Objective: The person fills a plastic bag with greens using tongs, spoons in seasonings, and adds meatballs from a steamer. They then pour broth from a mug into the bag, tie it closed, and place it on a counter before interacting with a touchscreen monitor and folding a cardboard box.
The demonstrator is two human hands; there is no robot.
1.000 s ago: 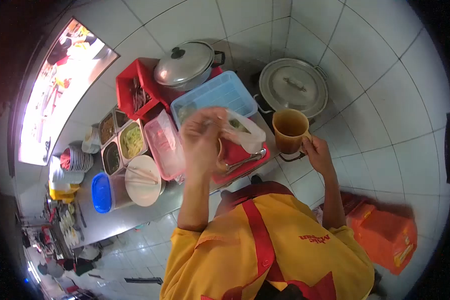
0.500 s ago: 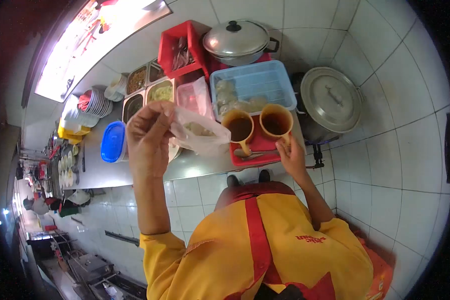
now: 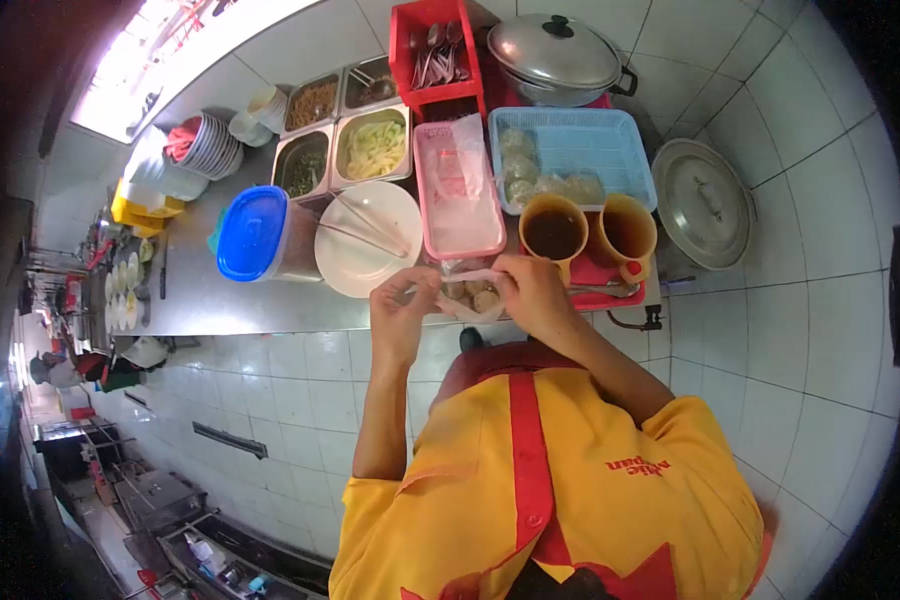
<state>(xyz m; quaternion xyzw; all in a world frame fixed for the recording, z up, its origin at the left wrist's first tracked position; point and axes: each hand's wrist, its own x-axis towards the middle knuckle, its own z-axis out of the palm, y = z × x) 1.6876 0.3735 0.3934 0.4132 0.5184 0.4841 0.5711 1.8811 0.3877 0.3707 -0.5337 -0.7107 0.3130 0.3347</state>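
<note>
A clear plastic bag [image 3: 473, 301] with several meatball-like pieces inside hangs at the counter's front edge, its mouth stretched between my hands. My left hand [image 3: 402, 305] pinches the bag's left rim, and my right hand [image 3: 533, 296] grips the right rim. Beyond them lies a pink tray [image 3: 459, 232] with plastic sheets in it. To the right stand two yellow-orange mugs of dark liquid, the nearer-in mug [image 3: 553, 236] and the outer mug [image 3: 630, 238]. A white plate [image 3: 347, 268] with a pair of tongs or sticks across it is left of my hands.
A blue basket [image 3: 625, 160] holds several bagged portions. Behind are a red cutlery box [image 3: 410, 60] and a lidded pot [image 3: 553, 60]. A large lidded pot [image 3: 710, 205] stands right. Metal food pans [image 3: 375, 150], a blue-lidded tub [image 3: 253, 235] and stacked bowls [image 3: 210, 150] are left.
My right hand has left the outer mug and now holds the bag's rim. My left hand has brought the bag lower and nearer my body. The camera view has shifted.
</note>
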